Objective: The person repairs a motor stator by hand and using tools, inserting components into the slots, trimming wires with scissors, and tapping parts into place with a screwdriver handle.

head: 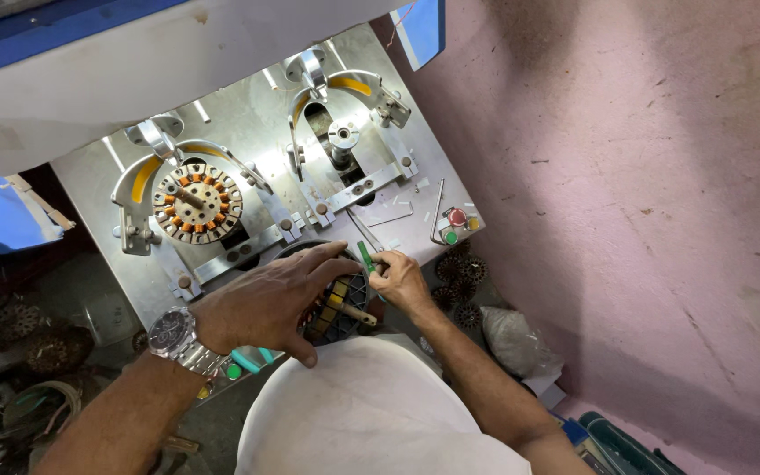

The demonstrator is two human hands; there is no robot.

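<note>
**Two hands working a round stator at the front edge of a winding bench**

A round black stator [338,308] is sitting at the near edge of the metal machine plate [257,114], and most of it is lying hidden under the left hand [270,303]; only a dark arc of rim, a few yellow-tipped slots and a short shaft are showing between the two hands. The left hand is spreading flat over it, fingers extended and pressing down rather than gripping. The right hand [400,280] is sitting just beside the stator's right rim, fingers curling closed around a thin green tool [366,258] whose tip is pointing up and left; how the tip is meeting the stator is hard to make out.

A steel wristwatch [173,336] is circling the left wrist. Farther back, a wound stator [197,202] with copper-coloured coils is sitting in the left fixture, while the right fixture [342,136] is showing a bare spindle. Coloured push buttons [456,225] are clustering at the plate's right corner. More dark stators [461,286] are lying partly hidden beyond the right hand.
</note>
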